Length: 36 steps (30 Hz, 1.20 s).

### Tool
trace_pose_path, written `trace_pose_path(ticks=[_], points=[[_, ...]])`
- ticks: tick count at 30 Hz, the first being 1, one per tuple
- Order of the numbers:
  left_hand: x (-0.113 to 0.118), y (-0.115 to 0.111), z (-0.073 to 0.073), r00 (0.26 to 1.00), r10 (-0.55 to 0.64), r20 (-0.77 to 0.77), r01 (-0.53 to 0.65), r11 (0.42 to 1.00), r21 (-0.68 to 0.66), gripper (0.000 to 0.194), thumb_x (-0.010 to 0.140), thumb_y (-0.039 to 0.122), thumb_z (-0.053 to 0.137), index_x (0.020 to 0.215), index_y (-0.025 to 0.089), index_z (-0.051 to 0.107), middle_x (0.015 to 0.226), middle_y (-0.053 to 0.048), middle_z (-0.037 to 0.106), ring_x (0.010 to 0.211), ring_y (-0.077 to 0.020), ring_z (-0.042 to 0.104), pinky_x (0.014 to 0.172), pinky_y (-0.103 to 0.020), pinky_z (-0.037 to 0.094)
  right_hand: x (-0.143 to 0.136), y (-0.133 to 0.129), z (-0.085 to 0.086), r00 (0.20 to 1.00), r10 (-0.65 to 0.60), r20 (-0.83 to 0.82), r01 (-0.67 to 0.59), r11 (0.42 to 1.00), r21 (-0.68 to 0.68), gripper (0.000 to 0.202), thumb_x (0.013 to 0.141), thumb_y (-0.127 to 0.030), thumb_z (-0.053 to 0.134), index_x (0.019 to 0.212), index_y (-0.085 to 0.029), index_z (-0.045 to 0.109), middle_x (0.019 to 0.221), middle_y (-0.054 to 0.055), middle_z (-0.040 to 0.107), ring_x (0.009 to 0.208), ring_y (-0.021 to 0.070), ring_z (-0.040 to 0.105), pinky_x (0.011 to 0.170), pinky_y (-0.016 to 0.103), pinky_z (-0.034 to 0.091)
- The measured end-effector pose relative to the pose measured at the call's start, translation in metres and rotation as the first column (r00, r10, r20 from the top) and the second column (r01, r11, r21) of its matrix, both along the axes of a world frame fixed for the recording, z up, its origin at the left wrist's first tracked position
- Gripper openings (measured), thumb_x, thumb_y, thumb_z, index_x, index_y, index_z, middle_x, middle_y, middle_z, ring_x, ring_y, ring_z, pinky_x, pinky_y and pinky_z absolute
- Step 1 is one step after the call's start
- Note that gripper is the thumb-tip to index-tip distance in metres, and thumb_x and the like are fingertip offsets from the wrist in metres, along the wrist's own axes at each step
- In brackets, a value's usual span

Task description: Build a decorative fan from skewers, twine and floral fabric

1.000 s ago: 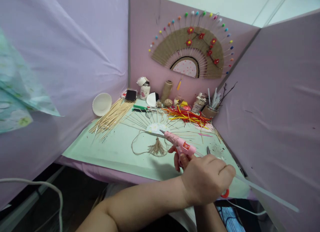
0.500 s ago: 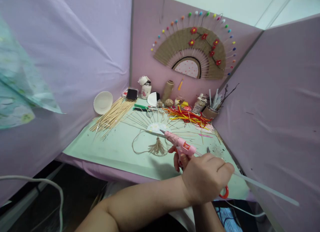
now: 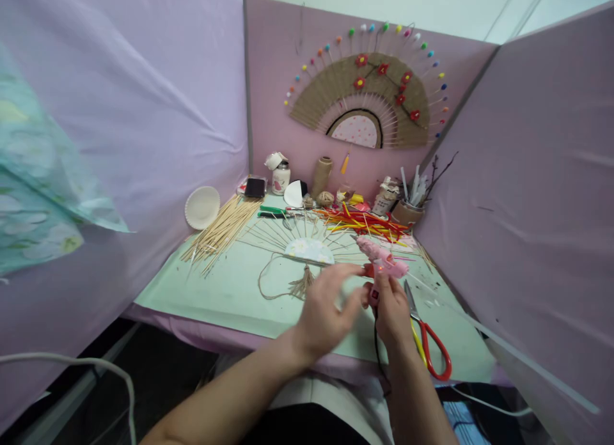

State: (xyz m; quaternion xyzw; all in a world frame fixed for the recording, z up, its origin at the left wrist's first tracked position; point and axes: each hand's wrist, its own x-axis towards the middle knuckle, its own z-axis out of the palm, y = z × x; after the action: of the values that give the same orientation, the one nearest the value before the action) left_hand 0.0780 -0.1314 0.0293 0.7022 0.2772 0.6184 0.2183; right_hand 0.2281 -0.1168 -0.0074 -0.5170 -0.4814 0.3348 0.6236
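Note:
My right hand (image 3: 391, 298) is wrapped round the handle of a pink hot glue gun (image 3: 381, 256), its nozzle pointing up and left over the table. A long clear glue stick (image 3: 532, 359) sticks out of its back end. Just left of the gun, my left hand (image 3: 330, 307) is blurred, with its fingers apart and nothing in them. Beyond both hands lies a small fan frame of thin sticks with a pale blue floral half-circle (image 3: 309, 250) at its base. A twine tassel (image 3: 303, 282) hangs from it. Scissors (image 3: 429, 339) with red handles lie beside my right forearm.
Bamboo sticks (image 3: 220, 231) lie at the left by a white plate (image 3: 202, 208). Red and yellow pipe cleaners (image 3: 369, 222), jars and a pot of glue sticks (image 3: 410, 202) stand behind. A finished fan (image 3: 330, 93) hangs on the back panel.
My left hand has come off the glue stick and moved left, its fingers now apart. The glue gun, still in my right hand, has shifted to the right, and the scissors show more fully.

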Motion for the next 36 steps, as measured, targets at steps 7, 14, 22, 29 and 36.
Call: trace_pose_path(ticks=[7,14,22,29,36], points=[[-0.043,0.049,-0.021,0.772,0.331,0.542,0.303,0.558,-0.772,0.016,0.075,0.007,0.060,0.089,0.014,0.062,0.099,-0.008,0.067,0.090,-0.0132,0.066,0.083,-0.024,0.049,-0.007,0.042,0.012,0.990,0.048,-0.132,-0.049,0.999,-0.002,0.048,0.083,-0.063,0.058,0.098,-0.017,0.063,0.098,0.008,0.072,0.059,0.0095,0.057,0.052,0.023,0.037],[-0.121,0.075,-0.002,0.868,0.475,0.143,-0.296,0.727,-0.619,0.013,0.077,0.010,0.062,0.087,0.017,0.067,0.090,-0.003,0.069,0.080,-0.0128,0.061,0.075,-0.021,0.045,-0.012,0.055,0.000,0.985,0.053,-0.163,-0.055,0.998,-0.009,0.051,0.081,-0.064,0.058,0.099,-0.017,0.063,0.096,0.007,0.073,0.057,0.0094,0.057,0.054,0.024,0.039],[-0.121,0.090,-0.020,0.610,0.556,0.564,0.425,0.371,-0.826,0.015,0.084,0.002,0.050,0.092,0.012,0.057,0.093,-0.010,0.064,0.084,-0.0133,0.064,0.081,-0.023,0.051,-0.023,0.077,0.007,0.985,0.081,-0.155,-0.095,0.992,-0.080,0.057,0.073,-0.071,0.061,0.089,-0.016,0.063,0.093,0.008,0.073,0.057,0.0099,0.059,0.051,0.023,0.039],[-0.120,0.114,-0.010,0.671,0.481,0.564,0.509,0.255,-0.822,0.009,0.086,0.007,0.049,0.086,0.011,0.058,0.082,-0.009,0.064,0.073,-0.0157,0.064,0.067,-0.027,0.052,-0.028,0.091,0.002,0.971,0.098,-0.219,-0.129,0.983,-0.132,0.056,0.069,-0.068,0.065,0.089,-0.015,0.062,0.090,0.007,0.072,0.053,0.0085,0.056,0.046,0.021,0.037],[-0.089,0.108,-0.016,0.751,0.327,0.573,0.481,0.323,-0.815,0.013,0.078,-0.005,0.057,0.076,0.009,0.060,0.064,-0.002,0.061,0.053,-0.0060,0.056,0.051,-0.013,0.044,-0.024,0.088,0.003,0.962,0.089,-0.258,-0.125,0.984,-0.129,0.055,0.069,-0.068,0.066,0.086,-0.016,0.062,0.092,0.007,0.073,0.052,0.0076,0.055,0.044,0.019,0.035]])
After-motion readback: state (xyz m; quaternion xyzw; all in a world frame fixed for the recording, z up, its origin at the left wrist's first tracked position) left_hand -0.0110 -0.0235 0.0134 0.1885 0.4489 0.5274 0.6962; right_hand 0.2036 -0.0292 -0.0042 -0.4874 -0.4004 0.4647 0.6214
